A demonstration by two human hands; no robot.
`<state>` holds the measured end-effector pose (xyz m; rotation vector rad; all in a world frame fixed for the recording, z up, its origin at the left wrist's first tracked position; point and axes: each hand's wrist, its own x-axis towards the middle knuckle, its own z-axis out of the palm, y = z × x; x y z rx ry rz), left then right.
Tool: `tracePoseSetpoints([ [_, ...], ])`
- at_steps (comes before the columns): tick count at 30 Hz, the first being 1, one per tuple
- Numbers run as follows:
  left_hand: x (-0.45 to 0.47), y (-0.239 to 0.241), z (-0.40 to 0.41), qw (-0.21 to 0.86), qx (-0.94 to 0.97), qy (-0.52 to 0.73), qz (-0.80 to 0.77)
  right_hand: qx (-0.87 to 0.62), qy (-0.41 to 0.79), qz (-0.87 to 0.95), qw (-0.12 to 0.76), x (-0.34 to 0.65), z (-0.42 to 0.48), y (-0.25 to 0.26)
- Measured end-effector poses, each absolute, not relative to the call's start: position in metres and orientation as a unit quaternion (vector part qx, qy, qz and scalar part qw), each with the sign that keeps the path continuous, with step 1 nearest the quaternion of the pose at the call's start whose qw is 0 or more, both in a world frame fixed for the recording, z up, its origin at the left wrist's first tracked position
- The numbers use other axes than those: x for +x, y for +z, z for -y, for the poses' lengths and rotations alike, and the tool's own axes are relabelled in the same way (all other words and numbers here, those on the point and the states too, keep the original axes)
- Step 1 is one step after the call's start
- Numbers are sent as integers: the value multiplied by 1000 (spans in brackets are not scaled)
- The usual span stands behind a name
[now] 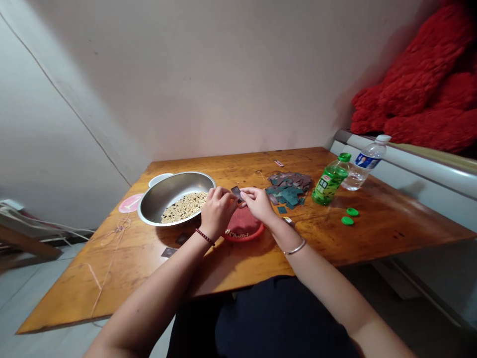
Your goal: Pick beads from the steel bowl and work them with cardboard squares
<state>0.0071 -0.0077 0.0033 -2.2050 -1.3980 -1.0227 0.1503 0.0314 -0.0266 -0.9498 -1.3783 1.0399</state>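
Over the red basket point(257, 232), my left hand point(219, 209) and my right hand point(258, 203) come together. A small dark square piece point(236, 191) is pinched between their fingertips; it looks flat. Both hands are closed, and the curled fingers hide its lower part. Some pale beads or beans point(236, 233) lie in the basket beneath. Left of my hands, a wide steel basin point(152, 199) rests tilted, with many pale and some black beads or beans point(186, 206) inside. To the right spreads a heap of dark brown and green square pieces point(288, 189).
A green drink bottle point(330, 181) and a clear water bottle point(363, 166) stand at the right, with two green caps point(350, 215) nearby. Loose string point(112, 238) trails along the table's left side. Dark squares point(169, 252) lie near my left forearm. Red fluffy material point(421, 89) is piled beyond.
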Motion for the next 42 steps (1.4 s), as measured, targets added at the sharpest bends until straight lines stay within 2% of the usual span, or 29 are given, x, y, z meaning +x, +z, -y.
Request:
tracePoseSetpoints([
  [31,7,2,9,178,-787,-347,478,-406,449,590,534,150,-29,-24],
  [35,-1,8,5,185,-754,-376,506,-411,439,599,529,150,-28,-22],
  [42,-4,10,3,172,-766,-372,495,-361,499,579,535,145,-27,-26],
])
